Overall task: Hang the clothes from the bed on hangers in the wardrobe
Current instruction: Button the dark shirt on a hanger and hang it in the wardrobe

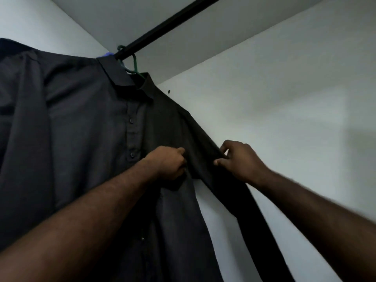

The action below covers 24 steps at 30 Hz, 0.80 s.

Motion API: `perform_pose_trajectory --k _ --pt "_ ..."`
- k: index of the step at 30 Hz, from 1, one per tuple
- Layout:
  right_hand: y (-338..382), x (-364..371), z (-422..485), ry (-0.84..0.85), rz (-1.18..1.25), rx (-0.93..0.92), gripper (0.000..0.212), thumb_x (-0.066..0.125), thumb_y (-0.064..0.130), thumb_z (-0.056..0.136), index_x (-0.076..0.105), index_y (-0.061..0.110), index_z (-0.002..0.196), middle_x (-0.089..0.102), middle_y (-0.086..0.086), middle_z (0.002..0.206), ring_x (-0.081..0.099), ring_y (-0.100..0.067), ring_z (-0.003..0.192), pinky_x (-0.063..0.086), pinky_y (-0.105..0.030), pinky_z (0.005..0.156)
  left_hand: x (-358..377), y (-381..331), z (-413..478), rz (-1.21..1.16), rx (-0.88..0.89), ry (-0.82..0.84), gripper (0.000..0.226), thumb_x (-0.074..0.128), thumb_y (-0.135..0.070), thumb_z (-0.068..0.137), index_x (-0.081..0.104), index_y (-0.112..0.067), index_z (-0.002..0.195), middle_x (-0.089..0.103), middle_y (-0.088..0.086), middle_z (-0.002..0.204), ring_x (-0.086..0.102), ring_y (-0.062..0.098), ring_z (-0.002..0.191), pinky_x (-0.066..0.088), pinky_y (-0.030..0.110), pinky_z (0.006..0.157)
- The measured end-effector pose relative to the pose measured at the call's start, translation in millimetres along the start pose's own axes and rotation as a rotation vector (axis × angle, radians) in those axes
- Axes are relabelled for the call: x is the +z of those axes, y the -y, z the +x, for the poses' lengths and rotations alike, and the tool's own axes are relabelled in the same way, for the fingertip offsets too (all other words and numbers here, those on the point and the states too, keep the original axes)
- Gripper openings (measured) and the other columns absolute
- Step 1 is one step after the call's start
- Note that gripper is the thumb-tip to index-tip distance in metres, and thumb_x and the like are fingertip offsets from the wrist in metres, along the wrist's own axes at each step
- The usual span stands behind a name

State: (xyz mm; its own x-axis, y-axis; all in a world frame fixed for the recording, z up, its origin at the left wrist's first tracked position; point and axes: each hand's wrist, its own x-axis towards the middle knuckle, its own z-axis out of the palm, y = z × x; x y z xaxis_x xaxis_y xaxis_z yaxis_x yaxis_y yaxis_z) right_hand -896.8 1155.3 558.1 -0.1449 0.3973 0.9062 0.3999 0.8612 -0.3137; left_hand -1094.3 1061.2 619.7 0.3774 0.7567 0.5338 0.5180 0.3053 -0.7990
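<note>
hanging from the black rail [162, 27] by a green hanger [134, 67], the dark shirt [85, 123] is up inside the wardrobe, its collar [118, 74] just under the hook and its buttoned front facing out. both of the person's bare arms reach up to it. the left hand [168, 162] is bunched into a fist at the chest, just beside the armpit seam, its grip closed tight on a fold of the cloth. the right hand [240, 161] has the sleeve [203, 143], thumb underneath and fingers curled over the top, a narrow pinching grip on the fabric. the sleeve runs from the shoulder down through that hand and on toward the lower right, held out from the shirt's body against the pale wardrobe wall [284, 98]. on the left, touching the shirt's far shoulder, more dark cloth [12, 49] hangs, and i cannot tell whether it is a separate garment. a scrap of blue [106, 54] shows at the rail behind the collar, too small to make out.
</note>
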Motion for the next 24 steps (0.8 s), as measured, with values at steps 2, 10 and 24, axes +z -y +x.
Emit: perform_pose_trajectory --k 2,10,24 --pt "15.5 10.1 -18.9 0.041 0.071 -0.004 0.019 0.077 0.027 0.079 0.059 0.024 0.085 0.062 0.005 0.070 0.061 -0.015 0.069 0.042 -0.026 0.059 0.4 -3.5 -9.8 0.029 -0.009 -0.080 0.037 0.036 -0.041 0.099 0.064 -0.018 0.104 0.058 0.005 0.110 0.064 0.029 0.094 0.041 0.033 0.064" --pt "59.0 42.7 -54.0 0.093 0.535 0.091 0.033 0.080 0.021 0.071 0.065 0.013 0.099 0.064 -0.004 0.077 0.064 -0.023 0.074 0.054 -0.039 0.068 -14.0 -33.8 -45.6 -1.223 -0.523 -0.154 0.081 0.024 -0.082 0.080 0.067 -0.013 0.082 0.068 0.006 0.068 0.063 0.020 0.060 0.048 0.029 0.059" --pt "18.5 105.5 -96.1 -0.015 0.859 0.500 0.023 0.063 0.030 0.092 0.068 0.010 0.084 0.072 -0.007 0.089 0.065 -0.022 0.080 0.052 -0.038 0.072 -26.8 -7.7 -76.2 -1.395 -0.849 -0.218 0.022 0.050 -0.014 0.099 0.068 -0.008 0.089 0.071 0.013 0.096 0.067 0.030 0.093 0.055 0.044 0.089"
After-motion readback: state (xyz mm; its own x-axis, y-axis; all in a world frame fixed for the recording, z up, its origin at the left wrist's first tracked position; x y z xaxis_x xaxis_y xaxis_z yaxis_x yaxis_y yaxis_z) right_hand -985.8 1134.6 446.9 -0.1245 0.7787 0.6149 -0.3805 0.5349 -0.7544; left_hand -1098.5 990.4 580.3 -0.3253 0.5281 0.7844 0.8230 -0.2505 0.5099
